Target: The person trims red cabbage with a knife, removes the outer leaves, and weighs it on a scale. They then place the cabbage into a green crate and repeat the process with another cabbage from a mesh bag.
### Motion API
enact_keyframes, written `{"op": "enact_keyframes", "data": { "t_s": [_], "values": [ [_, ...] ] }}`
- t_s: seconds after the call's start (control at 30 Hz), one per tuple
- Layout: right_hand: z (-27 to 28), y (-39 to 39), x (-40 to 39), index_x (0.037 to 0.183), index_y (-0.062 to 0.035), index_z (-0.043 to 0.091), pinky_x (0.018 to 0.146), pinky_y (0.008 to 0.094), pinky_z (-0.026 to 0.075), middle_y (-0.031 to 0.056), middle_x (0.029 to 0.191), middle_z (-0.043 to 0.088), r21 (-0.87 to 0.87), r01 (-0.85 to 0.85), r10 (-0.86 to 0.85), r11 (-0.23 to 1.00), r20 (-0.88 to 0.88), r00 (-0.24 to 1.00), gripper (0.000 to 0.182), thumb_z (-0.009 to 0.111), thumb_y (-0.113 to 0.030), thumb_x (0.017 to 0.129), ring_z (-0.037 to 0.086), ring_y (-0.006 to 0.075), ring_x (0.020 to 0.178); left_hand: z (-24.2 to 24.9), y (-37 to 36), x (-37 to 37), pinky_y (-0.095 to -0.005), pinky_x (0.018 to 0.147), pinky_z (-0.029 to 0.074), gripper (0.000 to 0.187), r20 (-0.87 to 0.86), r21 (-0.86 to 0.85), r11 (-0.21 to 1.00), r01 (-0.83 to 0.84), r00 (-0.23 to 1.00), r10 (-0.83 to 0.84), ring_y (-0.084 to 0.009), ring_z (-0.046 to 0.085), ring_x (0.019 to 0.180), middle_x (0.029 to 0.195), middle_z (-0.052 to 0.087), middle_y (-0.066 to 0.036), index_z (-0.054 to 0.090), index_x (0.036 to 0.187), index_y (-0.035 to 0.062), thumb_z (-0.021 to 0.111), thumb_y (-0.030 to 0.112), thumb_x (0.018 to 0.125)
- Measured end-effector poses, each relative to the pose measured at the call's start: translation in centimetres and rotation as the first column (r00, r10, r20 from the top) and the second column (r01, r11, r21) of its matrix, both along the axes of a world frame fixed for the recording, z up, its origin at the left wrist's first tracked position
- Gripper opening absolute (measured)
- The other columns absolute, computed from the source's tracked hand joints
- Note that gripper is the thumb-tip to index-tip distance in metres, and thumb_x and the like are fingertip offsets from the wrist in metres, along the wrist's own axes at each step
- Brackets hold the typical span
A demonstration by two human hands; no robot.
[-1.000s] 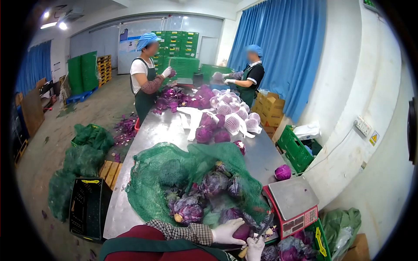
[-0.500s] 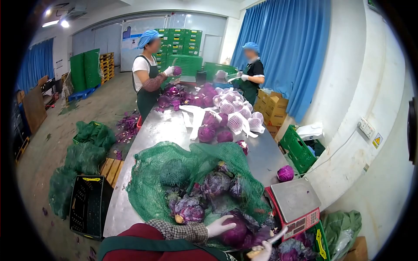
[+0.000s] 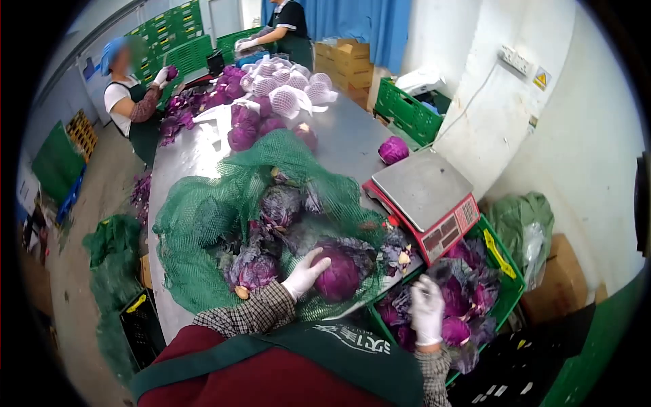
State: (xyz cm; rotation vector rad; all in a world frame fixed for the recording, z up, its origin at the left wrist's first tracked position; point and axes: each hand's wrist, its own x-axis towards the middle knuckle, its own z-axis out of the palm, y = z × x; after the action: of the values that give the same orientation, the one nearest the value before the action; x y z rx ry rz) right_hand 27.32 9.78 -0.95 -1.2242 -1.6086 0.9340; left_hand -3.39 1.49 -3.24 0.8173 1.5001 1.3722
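My left hand [image 3: 305, 273], in a white glove, grips the side of a dark red cabbage [image 3: 337, 279] at the near edge of the table. Loose outer leaves lie behind that cabbage. Over the green crate on the right, my gloved right hand [image 3: 427, 311] is raised with its fingers curled in. Whatever it holds, if anything, is hidden. Under it, red cabbage leaves [image 3: 456, 331] fill the crate [image 3: 513, 298]. A green mesh bag [image 3: 186, 247] spreads across the table, with several untrimmed cabbages [image 3: 254, 268] in and on it.
A scale [image 3: 422, 190] with a red base stands at the table's right edge, near a single cabbage [image 3: 393, 150]. Foam-netted cabbages [image 3: 291, 100] lie farther up the metal table [image 3: 352, 136]. One co-worker [image 3: 132, 95] stands at the far left, another [image 3: 291, 30] at the far end.
My view has swung right and down. The white-bladed knife seen in my right hand is no longer visible, and that hand is lifted over the crate. More of the cabbage's smooth side shows.
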Motion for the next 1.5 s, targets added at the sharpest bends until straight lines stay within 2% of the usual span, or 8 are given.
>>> {"op": "enact_keyframes", "data": {
  "t_s": [0.07, 0.13, 0.3, 0.6, 0.7, 0.87, 1.43, 1.5],
  "values": [
    [-3.6, -0.6, -3.2, 0.115, 0.0028, 0.055, 0.088, 0.0315, 0.049, 0.0137, 0.108, 0.060, 0.150, -0.104, 0.099, 0.983, 0.040, 0.994, 0.032, 0.066, -0.006, 0.086, 0.060, 0.0211, 0.098, -1.4, 0.3, -0.4, -0.0312, 0.105, 0.037, 0.065, 0.062, -0.002, 0.999, -0.055, 0.997, 0.055, -0.0228, 0.048, 0.124, 0.136, 0.048, -0.018, 0.040, 0.137, -0.0071, 0.063, 0.033, 0.092],
    [-5.9, -0.5, -5.1, 0.123, -0.0003, 0.053, 0.050, 0.0192, 0.045, 0.0056, 0.100, 0.061, 0.307, -0.074, 0.066, 0.949, 0.036, 0.997, 0.036, 0.062, -0.007, 0.090, 0.056, 0.0084, 0.066, -2.2, 0.3, -0.6, -0.0310, 0.105, 0.037, 0.064, 0.189, -0.005, 0.994, -0.109, 0.976, 0.108, -0.0222, 0.049, 0.123, 0.135, 0.050, -0.018, 0.040, 0.137, -0.0069, 0.063, 0.033, 0.092],
    [-2.5, -3.3, -8.4, 0.129, -0.0023, 0.051, 0.057, 0.0211, 0.049, 0.0052, 0.107, 0.062, -0.049, -0.356, 0.350, 0.933, -0.108, 0.931, 0.043, 0.064, -0.009, 0.089, 0.057, 0.0063, 0.073, 1.3, 0.3, -0.8, -0.0516, 0.099, 0.042, 0.060, 0.471, -0.268, 0.963, -0.014, 0.870, 0.143, -0.0246, 0.051, 0.120, 0.131, 0.055, -0.009, 0.047, 0.136, 0.0119, 0.052, 0.052, 0.092],
    [0.8, -3.5, -8.5, 0.124, 0.0006, 0.052, 0.081, 0.0348, 0.050, 0.0156, 0.112, 0.057, 0.345, -0.302, 0.275, 0.889, 0.126, 0.953, 0.041, 0.062, -0.006, 0.085, 0.058, 0.0229, 0.098, -0.6, -0.8, 0.0, -0.0536, 0.081, 0.054, 0.079, 0.782, -0.325, 0.807, 0.493, 0.620, -0.065, -0.0351, 0.061, 0.106, 0.128, 0.057, -0.016, 0.040, 0.141, 0.0161, 0.031, 0.074, 0.087],
    [-1.9, -2.9, -8.7, 0.124, 0.0013, 0.055, 0.091, 0.0317, 0.048, 0.0154, 0.117, 0.057, 0.006, -0.282, 0.281, 0.959, -0.087, 0.956, 0.043, 0.066, -0.009, 0.084, 0.057, 0.0268, 0.108, 0.1, -0.9, 0.9, -0.0447, 0.092, 0.049, 0.055, -0.038, -0.228, 0.970, 0.088, 0.994, -0.099, -0.0381, 0.061, 0.106, 0.122, 0.058, -0.024, 0.053, 0.125, -0.0037, 0.042, 0.043, 0.098],
    [-1.8, -3.3, -9.5, 0.124, 0.0007, 0.055, 0.088, 0.0308, 0.050, 0.0150, 0.119, 0.056, 0.075, -0.278, 0.281, 0.958, -0.026, 0.959, 0.041, 0.064, -0.009, 0.086, 0.057, 0.0253, 0.108, 4.8, -1.6, 2.8, -0.0440, 0.105, 0.038, 0.089, -0.848, 0.002, 0.960, 0.279, 0.509, -0.146, -0.0420, 0.040, 0.127, 0.140, 0.040, -0.028, 0.038, 0.139, -0.0025, 0.072, 0.049, 0.075],
    [-1.7, -1.9, -8.1, 0.100, 0.0035, 0.047, 0.088, 0.0490, 0.050, 0.0456, 0.133, 0.032, 0.295, -0.653, 0.431, 0.697, 0.556, 0.711, 0.017, 0.047, 0.002, 0.083, 0.050, 0.0545, 0.109, 3.6, 0.2, 3.2, -0.0456, 0.103, 0.040, 0.095, -0.878, -0.028, 0.959, 0.282, 0.451, -0.158, -0.0442, 0.045, 0.123, 0.137, 0.042, -0.028, 0.041, 0.135, -0.0019, 0.078, 0.052, 0.066],
    [-5.4, -0.3, -7.7, 0.113, 0.0068, 0.047, 0.090, 0.0485, 0.049, 0.0381, 0.137, 0.034, 0.214, -0.621, 0.412, 0.754, 0.583, 0.701, 0.033, 0.036, -0.021, 0.100, 0.050, 0.0481, 0.114, 4.1, 0.2, 3.7, -0.0455, 0.101, 0.042, 0.095, -0.884, -0.111, 0.962, 0.250, 0.417, -0.210, -0.0436, 0.045, 0.123, 0.138, 0.041, -0.027, 0.039, 0.137, -0.0019, 0.075, 0.054, 0.068]
  ]
}}
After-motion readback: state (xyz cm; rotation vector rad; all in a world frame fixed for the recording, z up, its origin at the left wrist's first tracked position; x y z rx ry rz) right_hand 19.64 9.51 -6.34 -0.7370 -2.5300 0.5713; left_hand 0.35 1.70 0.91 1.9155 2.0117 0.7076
